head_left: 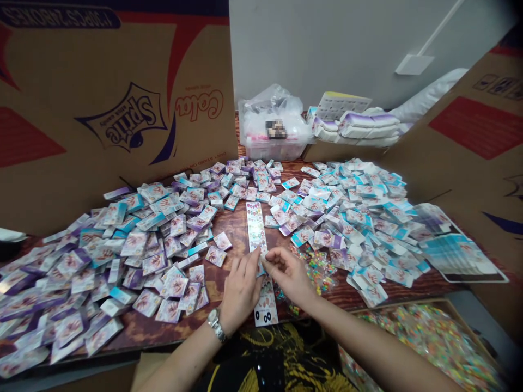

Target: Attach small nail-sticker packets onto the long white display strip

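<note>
A long white card strip (256,226) printed with small coloured stickers lies on the brown table (232,223) in front of me. My left hand (241,288), with a watch on its wrist, rests on the strip's near part with fingers curled. My right hand (288,272) pinches the strip's edge beside the left fingertips. The strip's near end (265,310) shows below both hands. Several small colourful pieces in a clear bag (318,269) lie right of my right hand.
Heaps of small purple and teal packets cover the table at left (122,256) and right (355,218). Cardboard boxes (102,109) wall in both sides. A plastic bag over a tub (273,128) and folded stacks (363,125) sit at the back. A tray of colourful bits (429,337) stands near right.
</note>
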